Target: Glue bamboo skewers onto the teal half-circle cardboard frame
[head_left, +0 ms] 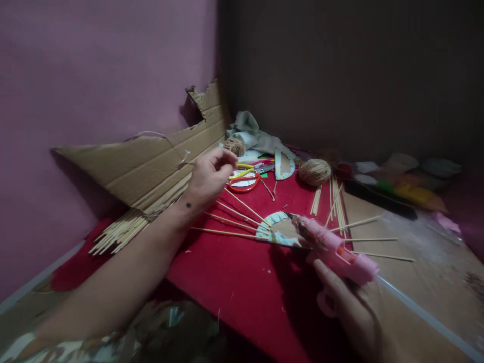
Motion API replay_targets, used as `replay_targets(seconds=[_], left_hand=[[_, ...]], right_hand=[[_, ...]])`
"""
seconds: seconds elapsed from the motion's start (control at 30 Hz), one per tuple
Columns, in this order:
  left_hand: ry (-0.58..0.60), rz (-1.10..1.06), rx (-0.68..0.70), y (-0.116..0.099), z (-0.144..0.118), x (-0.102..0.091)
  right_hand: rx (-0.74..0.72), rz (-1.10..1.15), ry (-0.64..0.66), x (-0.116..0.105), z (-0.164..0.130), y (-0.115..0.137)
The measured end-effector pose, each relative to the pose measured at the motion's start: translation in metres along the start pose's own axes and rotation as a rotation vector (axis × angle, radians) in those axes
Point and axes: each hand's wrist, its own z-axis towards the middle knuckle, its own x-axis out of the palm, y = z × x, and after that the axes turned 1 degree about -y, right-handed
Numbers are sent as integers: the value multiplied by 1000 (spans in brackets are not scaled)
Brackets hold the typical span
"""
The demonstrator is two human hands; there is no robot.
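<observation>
My right hand (340, 297) grips a pink hot glue gun (333, 247) with a clear glue stick (423, 302) coming out of its back. The gun's dark, smeared nozzle is over a half-round cardboard piece (287, 229) edged with light blue patterned paper. Several thin wooden sticks (230, 218) fan out from this piece to the left, and more sticks (374, 239) show to its right. My left hand (214, 174) is raised beside the scissors (245, 181) with red and yellow handles, fingers curled in; anything between them is too small to make out.
A bent cardboard sheet (151, 166) leans at the left wall, with a bundle of sticks (121, 232) beneath it. Twine balls (314, 172), a second half-round piece (284, 165) and grey cloth (257, 136) lie at the back of the red surface (234, 272). A dark long object (381, 196) lies right.
</observation>
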Motion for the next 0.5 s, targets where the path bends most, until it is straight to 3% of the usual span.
replay_targets(seconds=[0.2,0.3,0.43,0.5], left_hand=[[-33,-252,-206,3,13,-6],[-142,-444,-317,-2,25,-13],[-320,-491,-341,-19,60,-50],[-282,-517,-287,-31,84,-79]], right_hand=[[-48,-2,48,-1,8,7],[-75,28,70,3,10,14],[-95,85,67,13,11,16],[-85,109,76,16,11,16]])
